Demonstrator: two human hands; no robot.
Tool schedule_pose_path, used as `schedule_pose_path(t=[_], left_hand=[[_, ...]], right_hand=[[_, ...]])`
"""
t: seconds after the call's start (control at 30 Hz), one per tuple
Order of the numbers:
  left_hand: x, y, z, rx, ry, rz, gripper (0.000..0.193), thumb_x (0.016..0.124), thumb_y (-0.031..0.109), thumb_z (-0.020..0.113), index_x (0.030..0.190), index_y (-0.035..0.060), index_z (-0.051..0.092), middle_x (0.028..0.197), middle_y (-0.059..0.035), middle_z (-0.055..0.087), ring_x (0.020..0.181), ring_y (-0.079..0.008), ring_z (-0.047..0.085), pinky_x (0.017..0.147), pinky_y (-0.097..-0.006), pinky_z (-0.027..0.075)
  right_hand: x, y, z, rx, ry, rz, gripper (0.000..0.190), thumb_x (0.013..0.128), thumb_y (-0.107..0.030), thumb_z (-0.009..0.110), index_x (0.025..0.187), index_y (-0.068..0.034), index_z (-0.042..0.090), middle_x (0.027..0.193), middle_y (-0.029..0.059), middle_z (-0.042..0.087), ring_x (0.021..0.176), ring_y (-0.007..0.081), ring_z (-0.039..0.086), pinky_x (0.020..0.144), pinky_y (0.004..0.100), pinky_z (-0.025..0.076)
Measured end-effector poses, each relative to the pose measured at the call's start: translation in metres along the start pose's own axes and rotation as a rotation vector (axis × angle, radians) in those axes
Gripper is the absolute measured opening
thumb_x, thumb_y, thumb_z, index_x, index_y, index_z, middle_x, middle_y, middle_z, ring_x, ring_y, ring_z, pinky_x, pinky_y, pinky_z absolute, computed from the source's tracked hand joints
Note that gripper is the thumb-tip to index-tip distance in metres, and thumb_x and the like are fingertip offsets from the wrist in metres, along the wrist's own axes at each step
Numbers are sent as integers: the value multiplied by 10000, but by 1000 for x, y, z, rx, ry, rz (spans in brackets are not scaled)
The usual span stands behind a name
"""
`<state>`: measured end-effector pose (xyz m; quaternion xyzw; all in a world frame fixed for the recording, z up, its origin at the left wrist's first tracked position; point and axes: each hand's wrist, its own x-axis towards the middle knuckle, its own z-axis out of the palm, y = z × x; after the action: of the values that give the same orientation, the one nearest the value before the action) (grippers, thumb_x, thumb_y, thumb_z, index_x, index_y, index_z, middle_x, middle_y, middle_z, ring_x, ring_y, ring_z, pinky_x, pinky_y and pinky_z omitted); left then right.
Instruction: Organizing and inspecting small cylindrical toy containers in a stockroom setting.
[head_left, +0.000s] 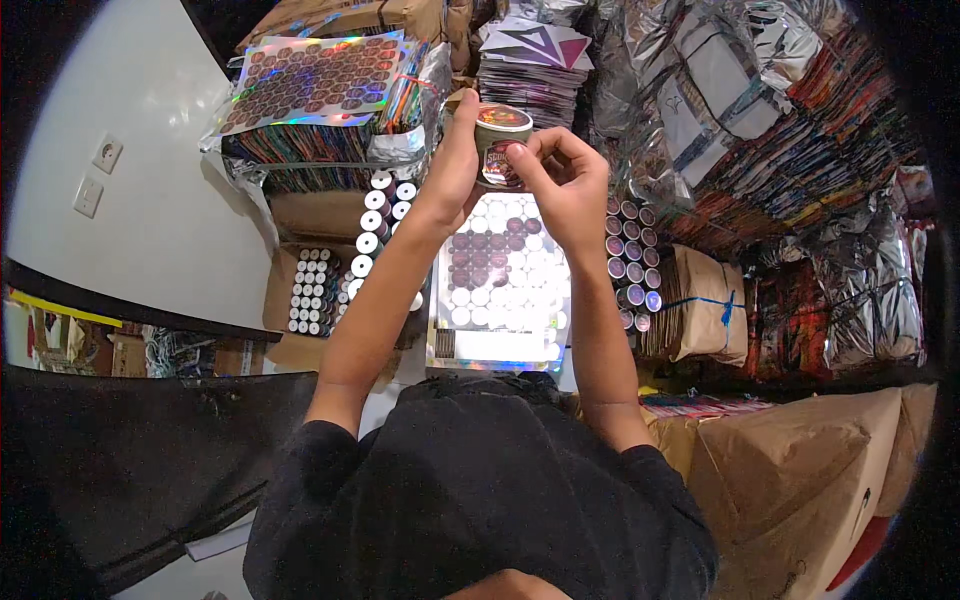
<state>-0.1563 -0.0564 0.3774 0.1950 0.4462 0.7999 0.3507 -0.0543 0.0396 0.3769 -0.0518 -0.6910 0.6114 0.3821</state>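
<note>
My left hand (455, 161) is closed around a round, short green spool or can (491, 142), raised in front of me. A shiny reddish round label covers its top, and another shiny label sits on its side. The thumb of my right hand (562, 169) touches that side label, with the fingers curled at the right of it. Below both hands lies a bright, glossy sticker sheet (525, 300). Dark round stickers (480, 259) remain on its left and upper part, among white round spots.
White-topped spools (367, 243) stand in rows at the left, more in a cardboard box (289, 202). Labelled round tops (634, 250) line the right. Behind are a holographic sticker sheet (315, 79) on packets and a card stack (529, 82). A paper-wrapped bundle (709, 300) stands right.
</note>
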Motion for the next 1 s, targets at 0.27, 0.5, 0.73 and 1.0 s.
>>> schedule_pose_path(t=[0.27, 0.5, 0.73, 1.0], left_hand=[[-6, 7, 5, -7, -64, -5, 658, 1027, 616, 307, 1181, 57, 618, 997, -58, 704, 867, -159, 702, 761, -304, 583], [-2, 3, 3, -18, -50, 18, 643, 1028, 610, 324, 1193, 57, 605, 1032, -69, 693, 901, -160, 694, 772, -318, 583], [-4, 5, 1, -3, -49, -6, 650, 1025, 613, 331, 1197, 48, 601, 1043, -72, 693, 909, -166, 698, 783, -322, 592], [-5, 7, 2, 24, -6, 6, 649, 1023, 613, 342, 1213, 46, 595, 1058, -71, 691, 918, -164, 700, 779, -317, 595]], right_hand=[[-5, -8, -2, 32, 3, -45, 153, 854, -89, 761, 807, -1, 645, 751, -32, 618, 696, 26, 539, 633, 189, 433], [-4, -5, 0, 33, 13, -7, 171, 852, -106, 769, 792, -1, 648, 732, -36, 614, 676, 23, 534, 612, 190, 429], [-4, -4, 2, 32, 27, 4, 177, 852, -110, 771, 787, -3, 647, 723, -40, 612, 661, 19, 526, 599, 188, 418], [-2, -6, 4, 23, 25, -1, 176, 847, -106, 772, 784, -1, 646, 725, -38, 610, 665, 19, 525, 600, 188, 416]])
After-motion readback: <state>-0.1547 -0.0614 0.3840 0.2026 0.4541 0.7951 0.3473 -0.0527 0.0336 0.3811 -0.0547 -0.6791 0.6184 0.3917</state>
